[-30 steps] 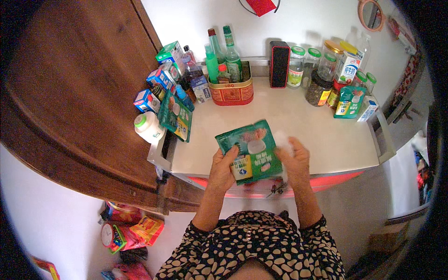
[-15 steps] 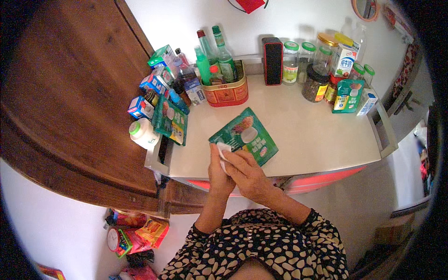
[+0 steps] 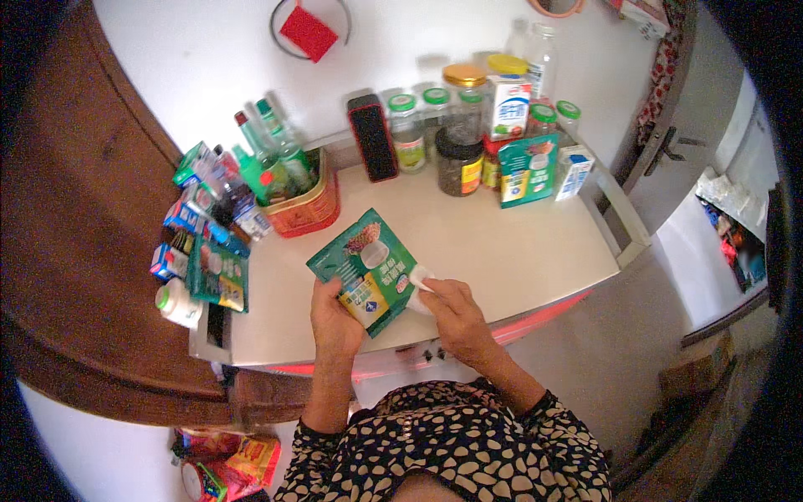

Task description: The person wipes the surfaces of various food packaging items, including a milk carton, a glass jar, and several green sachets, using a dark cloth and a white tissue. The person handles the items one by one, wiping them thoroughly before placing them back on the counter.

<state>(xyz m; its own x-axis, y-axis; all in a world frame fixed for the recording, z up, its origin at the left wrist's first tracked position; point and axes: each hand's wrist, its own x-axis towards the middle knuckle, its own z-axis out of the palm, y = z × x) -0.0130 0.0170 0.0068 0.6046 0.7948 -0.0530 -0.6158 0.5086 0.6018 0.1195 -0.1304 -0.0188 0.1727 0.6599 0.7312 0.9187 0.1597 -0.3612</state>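
Note:
A green pouch point(image 3: 373, 266) with a yellow patch is held tilted over the front of the cabinet top point(image 3: 477, 251). My left hand point(image 3: 336, 320) grips its lower left edge, thumb on the front face. In my right hand point(image 3: 452, 316) is a crumpled white tissue point(image 3: 418, 290), pinched in the fingers and resting against the pouch's right edge. The rest of the tissue is hidden by the fingers. A similar green pouch point(image 3: 527, 171) stands at the back right, and another green pouch point(image 3: 219, 274) leans at the left end.
A red tin point(image 3: 305, 209) holds several bottles. Beside it stand a black speaker point(image 3: 373, 139), glass jars point(image 3: 407, 134), a dark-filled jar point(image 3: 459, 167) and a milk carton point(image 3: 508, 107). Small boxes point(image 3: 170, 262) and a white bottle point(image 3: 178, 301) crowd the left end. A raised metal rail point(image 3: 623, 222) borders the right side.
My right hand has moved with the tissue from the pouch's lower left to its right edge. My left hand now holds the pouch's lower left side. The whole view has swung to the right.

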